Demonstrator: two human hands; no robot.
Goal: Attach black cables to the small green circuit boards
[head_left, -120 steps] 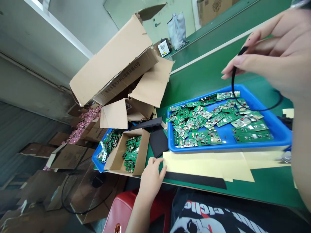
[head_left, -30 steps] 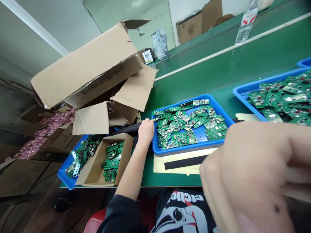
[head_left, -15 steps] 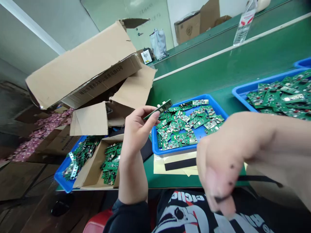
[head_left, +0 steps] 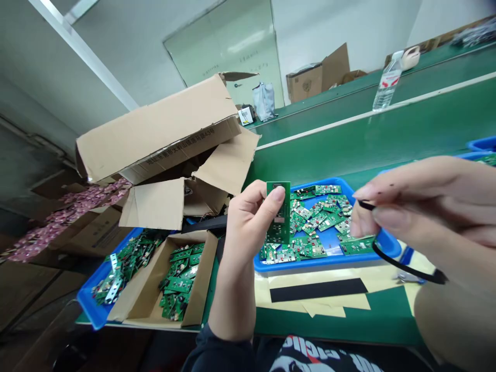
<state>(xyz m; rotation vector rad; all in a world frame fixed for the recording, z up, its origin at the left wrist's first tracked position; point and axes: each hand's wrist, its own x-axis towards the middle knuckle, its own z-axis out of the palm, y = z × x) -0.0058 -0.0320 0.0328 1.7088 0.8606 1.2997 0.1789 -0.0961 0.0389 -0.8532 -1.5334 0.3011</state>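
My left hand (head_left: 248, 227) pinches a small green circuit board (head_left: 285, 222) between thumb and fingers, holding it upright. Behind that board lies a blue tray (head_left: 329, 262) of loose circuit boards (head_left: 310, 248). To the right, my right hand (head_left: 411, 206) is raised near the tray's right side, thumb and forefinger closed on a thin black strip (head_left: 406, 268) that curls down below the fingers. A wide black strip (head_left: 318, 290) lies on yellowish backing paper (head_left: 337, 306) in front of the tray.
An open cardboard box (head_left: 201, 279) of circuit boards stands at left, beside another filled blue tray (head_left: 91, 305). Large cardboard cartons (head_left: 163, 129) rise behind them. A water bottle (head_left: 387, 85) stands on the far ledge. More blue trays (head_left: 482, 144) are at right.
My left hand has turned the circuit board from tilted to upright. My right hand has risen and turned from pointing down, bringing the thin black strip into clearer view. The view has shifted.
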